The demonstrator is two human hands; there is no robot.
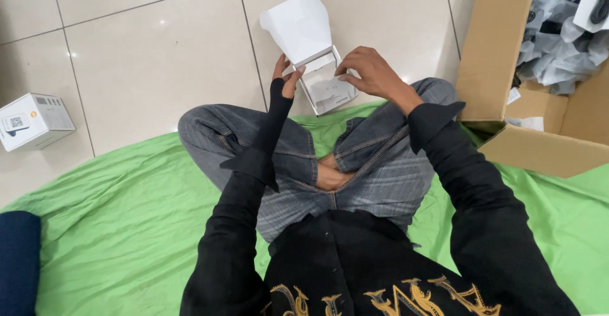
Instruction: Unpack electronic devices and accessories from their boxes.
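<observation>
A small white box [323,84] stands open, held just above the tiled floor in front of the person's crossed legs, near the far edge of the green cloth. Its lid flap [298,24] is folded back and stands up, tilted away. The inside looks white, with a pale insert; what it holds cannot be told.

Bare floor [152,43] lies free from nine to twelve o'clock of my fingers [355,68]; the cardboard box [501,56] blocks three o'clock, my knees [216,125] crowd six.
</observation>
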